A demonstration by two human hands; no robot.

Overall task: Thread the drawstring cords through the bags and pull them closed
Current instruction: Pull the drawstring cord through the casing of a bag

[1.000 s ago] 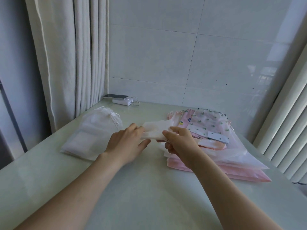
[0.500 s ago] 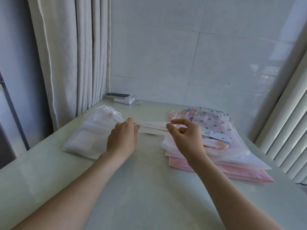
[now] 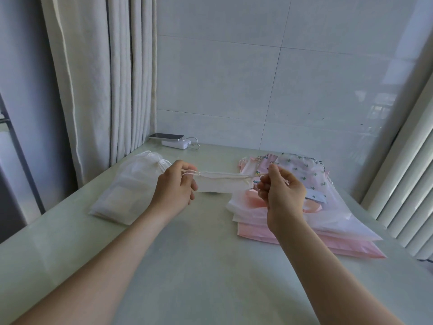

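I hold one small white bag (image 3: 222, 186) above the table (image 3: 199, 266), stretched flat between both hands. My left hand (image 3: 174, 187) pinches the drawstring cord (image 3: 225, 176) loops at the bag's left end. My right hand (image 3: 282, 195) pinches the cord at the right end. The hands are apart. Finished white bags (image 3: 126, 193) lie left. A stack of pink and printed bags (image 3: 323, 207) lies right.
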